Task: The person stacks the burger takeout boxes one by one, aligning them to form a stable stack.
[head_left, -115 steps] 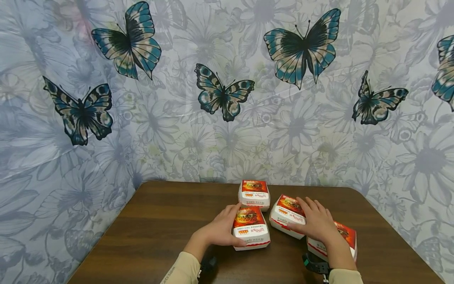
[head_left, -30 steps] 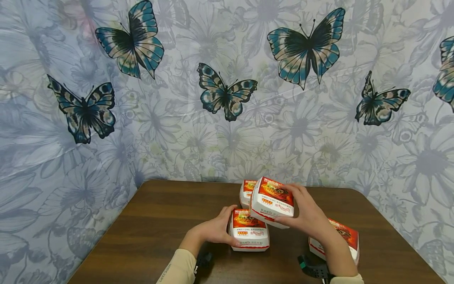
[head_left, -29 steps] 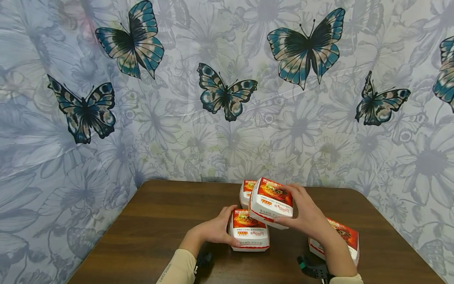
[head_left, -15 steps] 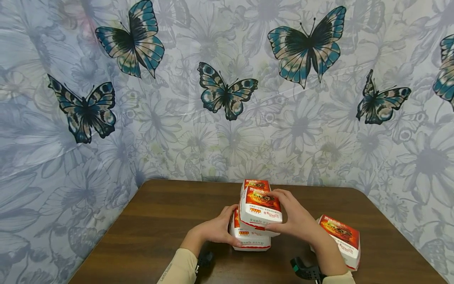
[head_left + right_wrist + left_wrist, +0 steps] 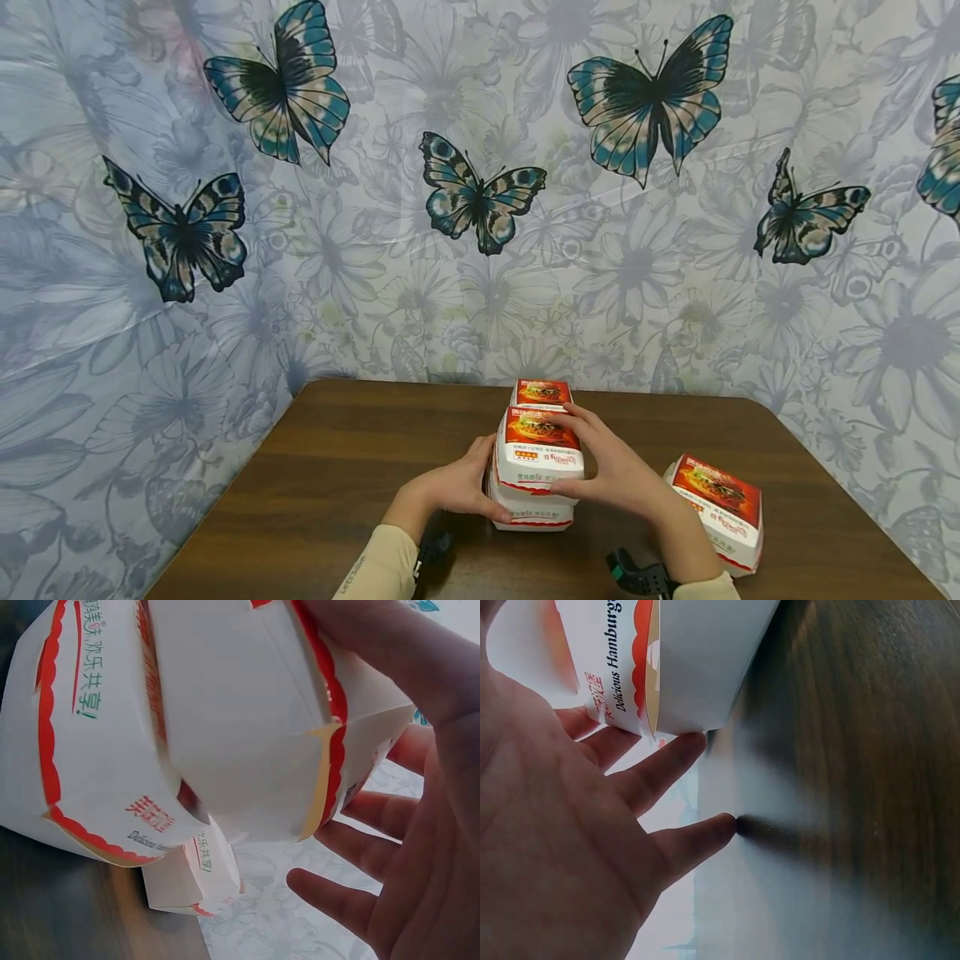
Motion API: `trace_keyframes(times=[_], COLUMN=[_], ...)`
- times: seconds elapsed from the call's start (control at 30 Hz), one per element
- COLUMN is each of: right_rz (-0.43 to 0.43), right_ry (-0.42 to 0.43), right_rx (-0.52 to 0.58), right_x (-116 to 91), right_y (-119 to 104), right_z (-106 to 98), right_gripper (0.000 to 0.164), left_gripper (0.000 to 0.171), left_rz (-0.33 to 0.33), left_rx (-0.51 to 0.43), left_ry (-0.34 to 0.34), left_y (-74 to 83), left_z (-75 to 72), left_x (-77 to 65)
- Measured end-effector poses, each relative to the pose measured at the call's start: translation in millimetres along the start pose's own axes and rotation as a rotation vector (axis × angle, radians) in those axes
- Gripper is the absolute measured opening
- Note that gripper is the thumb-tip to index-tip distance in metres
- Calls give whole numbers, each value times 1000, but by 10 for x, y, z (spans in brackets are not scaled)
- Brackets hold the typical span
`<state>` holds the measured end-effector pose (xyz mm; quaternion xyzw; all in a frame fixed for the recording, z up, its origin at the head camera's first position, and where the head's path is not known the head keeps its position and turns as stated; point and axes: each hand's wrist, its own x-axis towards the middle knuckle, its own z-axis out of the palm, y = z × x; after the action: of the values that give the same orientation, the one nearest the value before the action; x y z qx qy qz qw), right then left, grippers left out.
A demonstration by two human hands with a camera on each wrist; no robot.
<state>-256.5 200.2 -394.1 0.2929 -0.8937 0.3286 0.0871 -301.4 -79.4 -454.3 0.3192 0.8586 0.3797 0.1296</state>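
Note:
Two white-and-red hamburger boxes are stacked near the middle of the table in the head view. My left hand (image 5: pixel 453 486) holds the lower box (image 5: pixel 534 518) from its left side, thumb at the front. In the left wrist view, fingertips meet the wall of this lower box (image 5: pixel 705 660), and the little finger stands apart from it. On top sits the upper box (image 5: pixel 538 460), held by my right hand (image 5: pixel 621 473) with its thumb in front and fingers behind. The right wrist view shows the upper box (image 5: pixel 240 697) resting tilted over the lower one (image 5: pixel 97 757).
Right behind the stack stands another hamburger box (image 5: pixel 542 391). A further box (image 5: pixel 718 510) sits turned at the right, beside my right forearm. The brown wooden table (image 5: pixel 352 450) ends at a wall covering (image 5: pixel 420 333) printed with butterflies.
My right hand has carried the box it holds leftward and down onto the box under my left hand. Earlier, that box stood on the table at the right. The left hand stays put.

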Motion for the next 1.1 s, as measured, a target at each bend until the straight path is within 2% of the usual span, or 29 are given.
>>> trace_keyframes(times=[0.13,0.4,0.57,0.77,0.97,1.1], right_rz=[-4,-5,15,32,31,28], right_ry=[-12,-10,-15,-17,-9,-12], right_rx=[20,24,16,-4,-26,-22], right_x=[3,7,8,5,-1,0], right_y=[-15,-37,-50,-60,-63,-63], right_z=[25,47,53,56,53,50], right_gripper=[85,83,83,83,83,83], left_gripper=[117,115,122,132,134,127], left_rz=[27,35,30,-49,-26,17], left_rx=[3,0,-4,-27,-37,-60], left_ry=[8,15,7,22,63,77], left_y=[-9,-6,1,51,146,233], left_z=[4,0,-24,-166,-296,-321], left_x=[4,-1,-11,-81,-152,-157])
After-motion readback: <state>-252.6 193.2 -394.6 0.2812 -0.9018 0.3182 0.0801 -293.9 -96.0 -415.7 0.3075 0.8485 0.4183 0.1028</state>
